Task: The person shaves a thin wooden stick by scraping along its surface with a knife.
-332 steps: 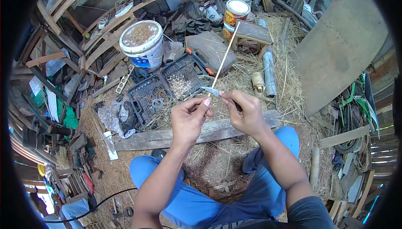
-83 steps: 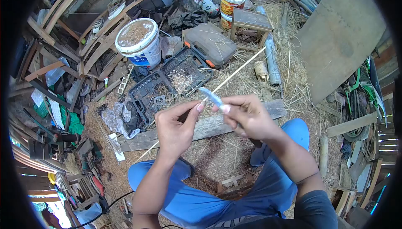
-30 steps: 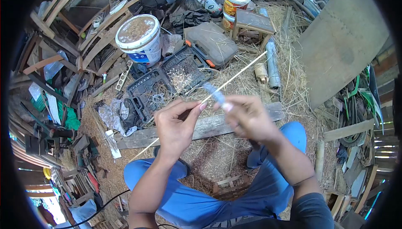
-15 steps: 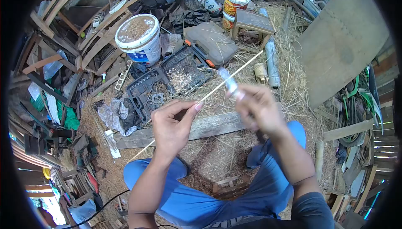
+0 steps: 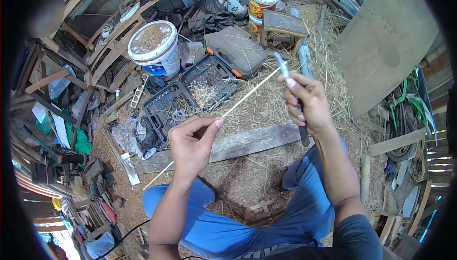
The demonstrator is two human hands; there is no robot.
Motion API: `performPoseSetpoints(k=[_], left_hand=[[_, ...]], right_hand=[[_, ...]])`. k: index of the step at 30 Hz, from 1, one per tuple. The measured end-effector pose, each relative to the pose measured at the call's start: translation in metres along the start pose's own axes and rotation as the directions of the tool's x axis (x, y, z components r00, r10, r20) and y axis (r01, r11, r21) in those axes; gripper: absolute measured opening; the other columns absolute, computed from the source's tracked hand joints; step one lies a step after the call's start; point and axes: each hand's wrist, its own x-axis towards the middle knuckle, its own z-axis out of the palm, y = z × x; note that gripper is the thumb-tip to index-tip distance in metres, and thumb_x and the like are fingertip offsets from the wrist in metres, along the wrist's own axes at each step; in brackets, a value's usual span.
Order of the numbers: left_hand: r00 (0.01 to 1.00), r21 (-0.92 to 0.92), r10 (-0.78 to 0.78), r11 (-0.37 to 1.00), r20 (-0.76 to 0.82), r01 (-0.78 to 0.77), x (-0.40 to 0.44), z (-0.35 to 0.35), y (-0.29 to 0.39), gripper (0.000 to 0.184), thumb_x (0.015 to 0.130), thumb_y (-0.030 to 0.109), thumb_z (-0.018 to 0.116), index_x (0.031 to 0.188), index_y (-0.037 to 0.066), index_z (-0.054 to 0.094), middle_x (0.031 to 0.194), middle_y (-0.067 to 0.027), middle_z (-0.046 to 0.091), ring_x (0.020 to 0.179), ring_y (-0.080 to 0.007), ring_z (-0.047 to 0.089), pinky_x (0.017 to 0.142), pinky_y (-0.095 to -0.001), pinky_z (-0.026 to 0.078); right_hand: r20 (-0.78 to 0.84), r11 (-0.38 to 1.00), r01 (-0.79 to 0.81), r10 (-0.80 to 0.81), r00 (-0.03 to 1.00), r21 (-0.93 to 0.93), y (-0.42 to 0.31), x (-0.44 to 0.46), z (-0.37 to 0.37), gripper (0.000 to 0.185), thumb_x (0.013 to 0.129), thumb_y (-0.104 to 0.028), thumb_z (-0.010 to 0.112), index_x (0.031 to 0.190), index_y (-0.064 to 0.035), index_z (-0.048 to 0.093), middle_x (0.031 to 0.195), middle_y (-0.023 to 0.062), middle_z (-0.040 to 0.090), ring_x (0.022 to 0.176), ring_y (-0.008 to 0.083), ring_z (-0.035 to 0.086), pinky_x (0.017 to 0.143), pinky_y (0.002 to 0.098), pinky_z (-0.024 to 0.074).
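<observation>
A long, thin, pale stick [image 5: 248, 94] runs slantwise from near my left knee up toward my right hand. My left hand [image 5: 193, 141] pinches it between thumb and fingers around its middle. In my right hand [image 5: 308, 102] is a knife [image 5: 282, 66], its dark handle end sticking out below the fist. The blade points up and lies at the far tip of the stick; whether it touches the stick I cannot tell.
A weathered plank [image 5: 238, 147] lies across the floor before my feet. Beyond it are an open black tool case [image 5: 164, 105] holding shavings, a white bucket [image 5: 153, 50], a small wooden stool [image 5: 284, 23] and stacked paint tins [image 5: 262, 8]. A large board [image 5: 388, 46] leans at the right.
My right hand has moved up and to the right with the knife, out to the stick's far end. My left hand keeps its pinch on the stick, with little movement.
</observation>
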Motion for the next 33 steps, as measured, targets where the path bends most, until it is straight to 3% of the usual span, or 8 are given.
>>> performPoseSetpoints(k=[6, 15, 19, 24, 26, 28, 30, 33], left_hand=[[0.987, -0.068, -0.158, 0.985, 0.042, 0.160, 0.005, 0.005, 0.000, 0.018, 0.092, 0.014, 0.077, 0.095, -0.004, 0.077, 0.071, -0.0002, 0.066, 0.062, -0.0045, 0.054, 0.055, -0.0219, 0.040], [0.990, -0.028, -0.112, 0.993, 0.086, 0.115, 0.008, 0.011, 0.000, 0.022, 0.098, 0.017, 0.070, 0.096, -0.004, 0.076, 0.068, 0.0015, 0.062, 0.060, -0.0040, 0.050, 0.053, -0.0226, 0.037], [0.990, 0.060, -0.115, 0.992, 0.086, 0.110, 0.007, 0.008, 0.001, 0.023, 0.098, 0.018, 0.069, 0.095, -0.003, 0.076, 0.065, 0.0041, 0.058, 0.058, -0.0026, 0.047, 0.052, -0.0223, 0.033], [0.992, 0.018, -0.097, 0.995, 0.083, 0.096, 0.008, 0.011, 0.001, 0.023, 0.098, 0.019, 0.069, 0.094, -0.003, 0.076, 0.062, 0.0056, 0.055, 0.057, -0.0016, 0.044, 0.051, -0.0222, 0.030], [0.992, 0.025, -0.111, 0.994, 0.058, 0.110, 0.006, 0.006, 0.001, 0.023, 0.098, 0.019, 0.069, 0.093, -0.003, 0.076, 0.062, 0.0058, 0.054, 0.057, -0.0014, 0.044, 0.051, -0.0222, 0.030], [0.995, 0.059, -0.078, 0.996, 0.061, 0.074, 0.005, 0.006, 0.002, 0.022, 0.098, 0.017, 0.070, 0.093, -0.003, 0.076, 0.063, 0.0055, 0.056, 0.058, -0.0007, 0.044, 0.051, -0.0215, 0.030], [0.995, 0.021, -0.077, 0.997, 0.057, 0.076, 0.004, 0.009, 0.003, 0.021, 0.098, 0.016, 0.070, 0.093, -0.003, 0.076, 0.064, 0.0055, 0.057, 0.059, -0.0006, 0.044, 0.052, -0.0216, 0.030], [0.997, 0.033, -0.034, 0.999, 0.070, 0.032, 0.005, 0.004, -0.002, 0.020, 0.097, 0.015, 0.070, 0.093, -0.004, 0.075, 0.065, 0.0054, 0.058, 0.060, -0.0005, 0.044, 0.052, -0.0218, 0.030]], right_hand=[[0.067, 0.987, -0.001, -0.009, 0.998, 0.159, 0.006, -0.004, 0.003, 0.025, 0.106, -0.013, 0.048, 0.120, 0.0026, 0.062, 0.064, -0.0010, 0.046, 0.039, 0.0032, 0.037, 0.033, 0.0205, 0.0267], [0.391, 0.990, -0.072, 0.114, 0.913, -0.122, 0.042, -0.010, 0.036, 0.026, 0.106, -0.015, 0.051, 0.120, 0.0018, 0.065, 0.063, -0.0028, 0.049, 0.041, 0.0024, 0.039, 0.035, 0.0210, 0.0293], [0.219, 0.995, -0.098, 0.095, 0.971, 0.000, 0.021, -0.004, 0.024, 0.027, 0.107, -0.017, 0.051, 0.121, 0.0017, 0.065, 0.062, -0.0027, 0.050, 0.046, 0.0029, 0.041, 0.040, 0.0221, 0.0323], [0.329, 0.989, -0.090, 0.124, 0.936, -0.116, 0.036, -0.012, 0.043, 0.026, 0.107, -0.015, 0.048, 0.118, 0.0026, 0.064, 0.060, -0.0027, 0.045, 0.040, 0.0030, 0.038, 0.035, 0.0212, 0.0286], [0.144, 0.995, -0.046, 0.059, 0.988, -0.090, 0.016, -0.002, 0.024, 0.022, 0.106, -0.011, 0.052, 0.118, 0.0029, 0.065, 0.061, -0.0027, 0.046, 0.040, 0.0028, 0.037, 0.036, 0.0226, 0.0286], [0.146, 0.998, -0.053, 0.057, 0.988, -0.036, 0.018, -0.001, 0.024, 0.021, 0.105, -0.011, 0.053, 0.116, 0.0023, 0.066, 0.062, -0.0031, 0.048, 0.040, 0.0029, 0.037, 0.036, 0.0227, 0.0286], [0.329, 0.985, 0.010, 0.048, 0.943, -0.173, 0.033, -0.012, 0.040, 0.023, 0.106, -0.015, 0.051, 0.112, 0.0016, 0.065, 0.062, -0.0035, 0.048, 0.039, 0.0035, 0.037, 0.036, 0.0212, 0.0292], [0.225, 0.995, -0.048, 0.066, 0.972, -0.088, 0.021, -0.008, 0.031, 0.023, 0.105, -0.017, 0.053, 0.113, -0.0013, 0.068, 0.060, -0.0040, 0.049, 0.039, 0.0036, 0.038, 0.035, 0.0224, 0.0279]])
